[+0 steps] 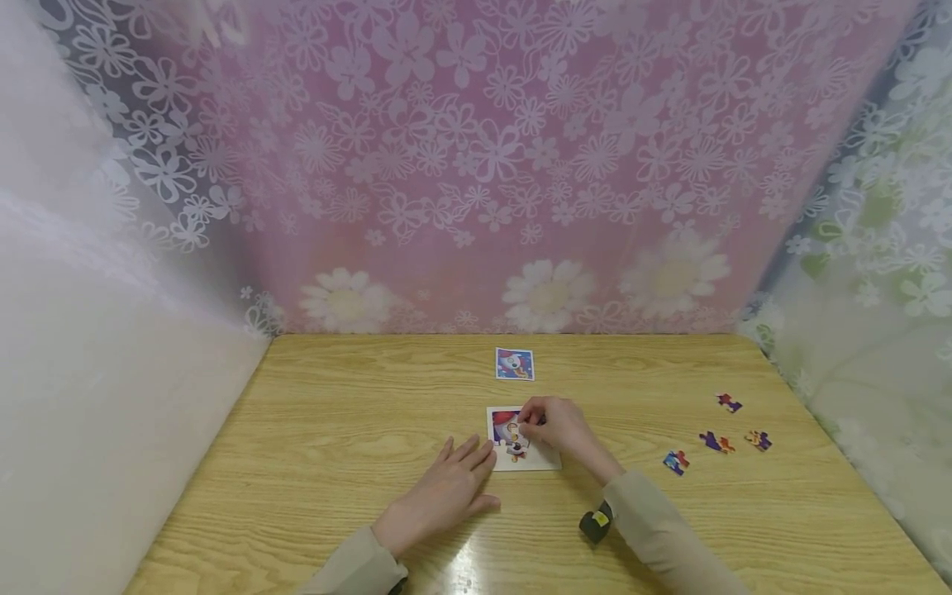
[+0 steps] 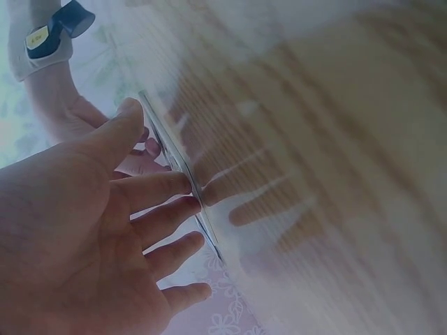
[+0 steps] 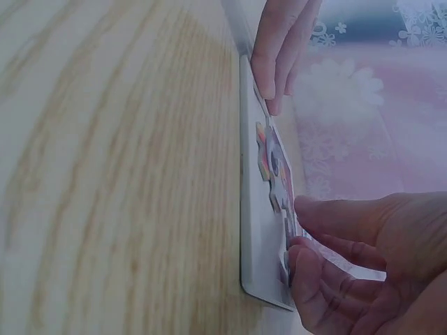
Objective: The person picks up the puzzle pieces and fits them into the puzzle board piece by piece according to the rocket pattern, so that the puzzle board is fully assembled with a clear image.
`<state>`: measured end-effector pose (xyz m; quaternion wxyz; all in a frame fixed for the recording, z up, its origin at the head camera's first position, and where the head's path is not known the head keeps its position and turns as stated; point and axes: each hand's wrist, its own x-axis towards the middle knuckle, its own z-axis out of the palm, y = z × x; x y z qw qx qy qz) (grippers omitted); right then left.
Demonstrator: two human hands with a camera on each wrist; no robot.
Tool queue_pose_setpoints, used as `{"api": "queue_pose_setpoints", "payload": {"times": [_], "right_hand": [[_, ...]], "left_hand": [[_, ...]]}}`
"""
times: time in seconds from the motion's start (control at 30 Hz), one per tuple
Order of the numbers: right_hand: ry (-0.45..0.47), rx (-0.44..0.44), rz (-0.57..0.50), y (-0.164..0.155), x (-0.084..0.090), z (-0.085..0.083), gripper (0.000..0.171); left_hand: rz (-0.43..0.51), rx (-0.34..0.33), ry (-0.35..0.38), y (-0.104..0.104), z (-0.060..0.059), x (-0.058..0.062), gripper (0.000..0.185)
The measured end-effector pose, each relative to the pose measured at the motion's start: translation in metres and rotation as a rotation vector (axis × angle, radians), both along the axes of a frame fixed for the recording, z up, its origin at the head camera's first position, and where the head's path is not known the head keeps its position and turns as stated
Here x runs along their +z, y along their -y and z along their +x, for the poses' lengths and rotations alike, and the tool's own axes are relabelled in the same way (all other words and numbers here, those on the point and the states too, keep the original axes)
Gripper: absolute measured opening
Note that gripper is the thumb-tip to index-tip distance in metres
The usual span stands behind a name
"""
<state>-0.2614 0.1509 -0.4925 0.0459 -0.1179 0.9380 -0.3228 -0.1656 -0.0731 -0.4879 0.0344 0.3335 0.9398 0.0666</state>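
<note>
A white puzzle board (image 1: 546, 461) lies flat at the middle of the table, with several joined pieces (image 1: 506, 423) showing a cartoon picture. My left hand (image 1: 445, 487) touches the board's left edge with straight, slightly spread fingertips; its palm side shows in the left wrist view. Over the board's upper right part, my right hand (image 1: 559, 426) pinches a puzzle piece between thumb and fingers at the picture's right side. In the right wrist view, that piece is mostly hidden by the fingertips, and the board (image 3: 260, 244) appears edge-on.
A small square picture card (image 1: 515, 364) lies behind the board. To the right are several loose puzzle pieces: a blue and red one (image 1: 676, 462), a purple and orange one (image 1: 716, 442), and others beyond. Flower-patterned curtains (image 1: 476, 165) stand around the wooden table (image 1: 335, 413).
</note>
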Motion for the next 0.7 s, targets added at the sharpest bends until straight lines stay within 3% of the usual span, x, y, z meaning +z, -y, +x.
{"api": "queue_pose_setpoints", "payload": {"times": [0.33, 0.53, 0.7], "right_hand": [[0.039, 0.089, 0.134, 0.001, 0.006, 0.012, 0.036], [0.034, 0.088, 0.176, 0.005, 0.007, 0.017, 0.036], [0.027, 0.083, 0.151, 0.004, 0.008, 0.018, 0.037]], "left_hand": [[0.004, 0.000, 0.000, 0.001, 0.000, 0.000, 0.068], [-0.001, -0.012, -0.014, 0.001, 0.001, 0.001, 0.067], [-0.008, -0.006, -0.017, 0.000, 0.001, 0.001, 0.067]]}}
